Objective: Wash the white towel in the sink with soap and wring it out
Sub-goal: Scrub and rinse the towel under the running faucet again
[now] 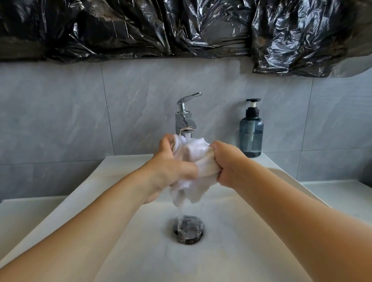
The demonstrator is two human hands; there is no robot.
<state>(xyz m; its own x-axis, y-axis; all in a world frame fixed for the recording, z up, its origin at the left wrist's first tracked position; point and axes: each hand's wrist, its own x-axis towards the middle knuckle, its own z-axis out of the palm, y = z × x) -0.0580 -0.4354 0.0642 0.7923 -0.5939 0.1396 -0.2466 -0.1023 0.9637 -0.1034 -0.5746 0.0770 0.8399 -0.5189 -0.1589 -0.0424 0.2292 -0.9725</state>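
Wall behind the basin
Crinkled black plastic sheeting hangs over grey marbled wall tiles; a white tabletop runs alongside.

The towel bunched in the grip of both hands is plain white, with no print. Behind the grip, the tap is shiny silver chrome. To the right of the grip, the soap bottle is see-through smoky blue with a black pump. Below the grip, the sink is creamy white, its drain dark. The wall tiles are grey with faint pale veins, and the plastic sheet above them is glossy black.
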